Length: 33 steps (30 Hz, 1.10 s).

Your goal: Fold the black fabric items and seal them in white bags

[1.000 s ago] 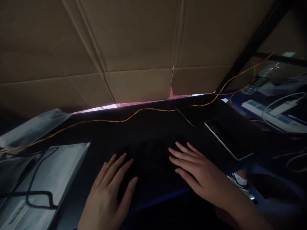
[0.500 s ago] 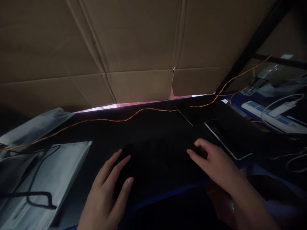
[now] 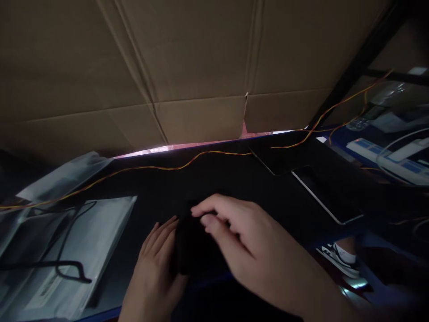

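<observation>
A piece of black cloth (image 3: 191, 250) lies on the dark table (image 3: 234, 183) in front of me, hard to make out in the dim light. My right hand (image 3: 248, 250) has its fingers pinched on the cloth's folded edge, reaching across to the left. My left hand (image 3: 154, 268) rests with fingers stretched flat on the table, touching the left side of the same cloth.
A cardboard wall (image 3: 187, 67) stands behind the table. An orange-yellow wire (image 3: 174, 167) runs along the back edge. Grey plastic bags (image 3: 77, 250) with a black cable (image 3: 63, 268) lie at the left. A tablet (image 3: 325, 197) and a power strip (image 3: 385, 161) sit at the right.
My right hand has swept from the right side to the left, carrying the cloth's edge over toward my left hand. The left hand has stayed nearly in place.
</observation>
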Tool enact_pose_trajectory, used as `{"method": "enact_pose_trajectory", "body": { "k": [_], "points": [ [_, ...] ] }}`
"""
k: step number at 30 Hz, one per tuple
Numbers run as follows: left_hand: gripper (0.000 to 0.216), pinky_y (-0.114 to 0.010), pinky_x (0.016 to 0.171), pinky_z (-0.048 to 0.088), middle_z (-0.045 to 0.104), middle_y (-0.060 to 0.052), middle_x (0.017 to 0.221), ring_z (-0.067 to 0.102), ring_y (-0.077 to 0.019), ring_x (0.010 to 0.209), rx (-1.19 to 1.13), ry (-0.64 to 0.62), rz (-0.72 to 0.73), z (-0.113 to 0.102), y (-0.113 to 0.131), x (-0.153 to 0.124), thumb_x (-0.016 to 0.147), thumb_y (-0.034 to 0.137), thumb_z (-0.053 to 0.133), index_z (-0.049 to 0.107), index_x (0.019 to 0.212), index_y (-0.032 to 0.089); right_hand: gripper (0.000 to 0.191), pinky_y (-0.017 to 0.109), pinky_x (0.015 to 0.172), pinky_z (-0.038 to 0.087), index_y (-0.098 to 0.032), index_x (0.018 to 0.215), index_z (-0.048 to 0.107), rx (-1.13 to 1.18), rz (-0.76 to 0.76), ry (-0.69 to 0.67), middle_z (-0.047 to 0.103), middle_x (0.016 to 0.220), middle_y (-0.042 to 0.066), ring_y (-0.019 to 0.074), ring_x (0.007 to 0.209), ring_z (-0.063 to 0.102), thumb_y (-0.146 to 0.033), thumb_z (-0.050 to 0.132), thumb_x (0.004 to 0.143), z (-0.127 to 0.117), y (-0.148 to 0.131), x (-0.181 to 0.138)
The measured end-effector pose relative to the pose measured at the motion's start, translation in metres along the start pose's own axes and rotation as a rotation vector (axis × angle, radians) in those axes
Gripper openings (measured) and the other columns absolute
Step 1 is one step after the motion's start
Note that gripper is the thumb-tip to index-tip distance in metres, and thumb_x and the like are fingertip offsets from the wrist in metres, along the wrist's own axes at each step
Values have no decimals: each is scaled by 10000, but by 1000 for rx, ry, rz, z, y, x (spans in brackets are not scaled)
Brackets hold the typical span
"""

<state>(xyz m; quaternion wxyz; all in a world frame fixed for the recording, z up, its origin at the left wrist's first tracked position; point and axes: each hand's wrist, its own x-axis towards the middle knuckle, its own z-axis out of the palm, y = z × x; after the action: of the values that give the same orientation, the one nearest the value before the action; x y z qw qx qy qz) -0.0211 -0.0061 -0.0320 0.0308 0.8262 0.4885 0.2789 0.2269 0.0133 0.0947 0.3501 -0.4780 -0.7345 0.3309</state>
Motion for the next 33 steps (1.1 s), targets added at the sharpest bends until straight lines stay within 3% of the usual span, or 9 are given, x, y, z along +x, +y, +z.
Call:
{"method": "enact_pose_trajectory", "body": {
  "k": [3,5,7,11,16,22,27,30,33],
  "points": [
    [568,-657,1198,529,642,-91,1576,597,-372,1485,-105,-19,-200,-8,8,-5,1048,355,510,456,1612,332,240,274,990,611,-323,1242,724,-18,9,98,807,1242,-43,143,1164,766,-218,545,1121,1,29,-6],
    [545,-606,1163,581,586,-61,1642,575,-347,1512,-196,-6,-350,-16,15,-5,1104,385,434,413,1649,372,269,384,1185,552,-306,1344,714,-132,-25,42,732,1474,-5,204,1402,663,-259,606,1102,7,50,-14],
    [533,-563,1176,585,537,-34,1689,565,-324,1525,-235,56,-388,-23,24,-2,1127,384,403,404,1660,393,366,499,1285,471,-282,1452,680,-251,-83,-72,629,1623,17,268,1558,524,-279,635,1089,18,63,-21],
    [529,-532,1255,518,460,1,1751,497,-303,1585,-105,54,-168,-22,37,10,1120,324,435,453,1644,392,454,609,1332,383,-239,1547,624,-363,-140,-166,553,1687,34,304,1625,422,-224,579,1095,37,73,-29],
    [714,-645,1243,479,481,-72,1735,464,-318,1601,80,-128,58,-4,33,18,1083,202,423,225,1763,297,463,618,1325,384,-250,1585,590,-356,-101,-168,539,1693,44,274,1618,434,-251,540,1125,36,78,-25],
    [797,-650,1231,484,480,-60,1729,516,-335,1556,36,-143,77,-17,19,8,995,141,390,259,1761,320,440,624,1326,369,-250,1563,613,-348,-112,-167,528,1700,44,285,1624,420,-297,579,1127,30,84,-28],
    [740,-603,1285,459,411,38,1773,480,-324,1579,-43,78,-37,-25,44,23,1035,143,406,354,1714,435,513,599,1347,340,-285,1598,555,-205,-107,118,464,1748,23,246,1650,368,-135,440,1121,24,73,-31],
    [733,-634,1260,482,421,-44,1768,458,-346,1593,28,24,22,-9,55,39,1062,182,428,258,1758,334,614,561,1336,389,-298,1621,522,-149,-118,225,471,1745,15,229,1644,379,-48,374,1080,29,67,-22],
    [755,-673,1202,522,434,-166,1742,422,-392,1605,171,-88,77,14,51,42,1078,216,415,135,1779,184,567,568,1318,421,-226,1638,520,-255,-66,126,483,1733,65,269,1636,395,-102,398,1099,46,68,-10]
  ]
}}
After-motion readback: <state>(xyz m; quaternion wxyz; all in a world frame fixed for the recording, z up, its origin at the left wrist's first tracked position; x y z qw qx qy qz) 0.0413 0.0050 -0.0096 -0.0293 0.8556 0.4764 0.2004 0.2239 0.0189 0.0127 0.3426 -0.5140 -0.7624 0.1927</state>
